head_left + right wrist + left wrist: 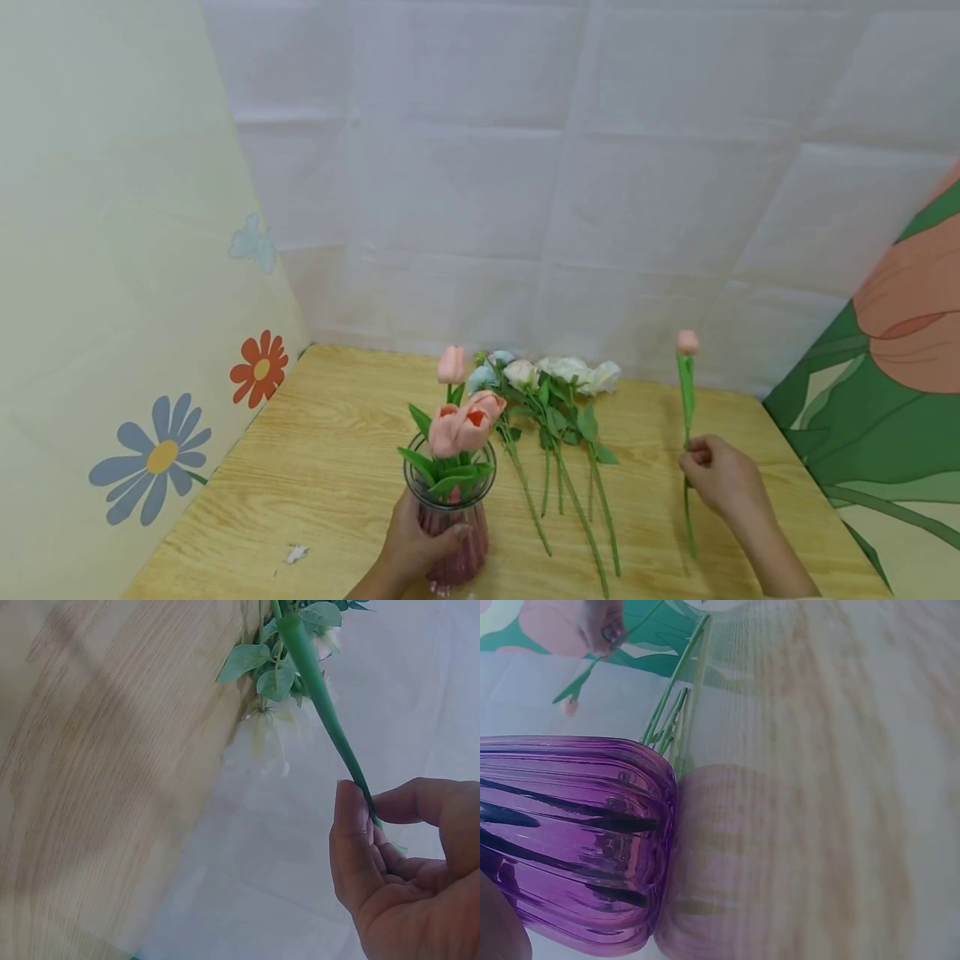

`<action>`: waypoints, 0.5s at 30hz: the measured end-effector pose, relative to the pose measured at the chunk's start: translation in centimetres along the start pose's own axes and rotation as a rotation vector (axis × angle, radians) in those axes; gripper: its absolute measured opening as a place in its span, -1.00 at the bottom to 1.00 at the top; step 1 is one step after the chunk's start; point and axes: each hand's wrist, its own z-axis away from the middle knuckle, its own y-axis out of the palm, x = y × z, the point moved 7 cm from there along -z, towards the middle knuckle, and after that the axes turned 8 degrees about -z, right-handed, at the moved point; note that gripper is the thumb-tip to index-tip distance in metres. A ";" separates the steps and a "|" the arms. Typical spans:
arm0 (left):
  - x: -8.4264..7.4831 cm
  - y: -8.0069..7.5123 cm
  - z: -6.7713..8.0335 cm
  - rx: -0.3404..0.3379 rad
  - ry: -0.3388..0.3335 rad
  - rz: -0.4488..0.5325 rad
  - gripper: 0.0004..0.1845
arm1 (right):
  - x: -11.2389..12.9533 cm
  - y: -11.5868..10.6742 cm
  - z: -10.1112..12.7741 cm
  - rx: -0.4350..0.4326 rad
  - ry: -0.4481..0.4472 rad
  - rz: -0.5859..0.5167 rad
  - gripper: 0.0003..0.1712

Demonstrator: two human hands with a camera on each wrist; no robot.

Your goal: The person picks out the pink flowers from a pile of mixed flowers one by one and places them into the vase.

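Observation:
A ribbed purple glass vase (452, 533) (570, 840) stands near the front of the wooden table (315, 467), with pink tulips (461, 421) in it. My left hand (416, 546) grips the vase low on its side. My right hand (716, 477) (397, 855) pinches the green stem (330, 727) of a single pink tulip (687, 342), held upright above the table at the right. In the left wrist view that hand (600, 626) shows far off with the stem.
Several white and pale blue roses (558, 375) with long green stems (581, 508) (679, 690) lie on the table between the vase and my right hand. Flower-patterned panels (135, 333) stand at the left and right, a white sheet behind. A small white scrap (296, 552) lies front left.

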 end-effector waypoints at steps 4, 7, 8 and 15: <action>0.0 0.0 0.0 0.001 0.015 -0.003 -0.25 | 0.6 0.2 0.3 -0.002 -0.008 -0.012 -0.57; 0.0 0.0 -0.1 0.001 0.028 -0.008 -0.25 | 1.1 0.2 0.5 -0.009 -0.022 -0.020 -0.57; 0.0 0.0 -0.1 0.002 0.032 -0.007 -0.26 | 1.3 0.3 0.6 -0.011 -0.027 -0.021 -0.57; 0.1 0.0 -0.1 0.015 0.012 0.002 -0.25 | 2.5 0.5 1.3 -0.029 -0.043 -0.026 -0.60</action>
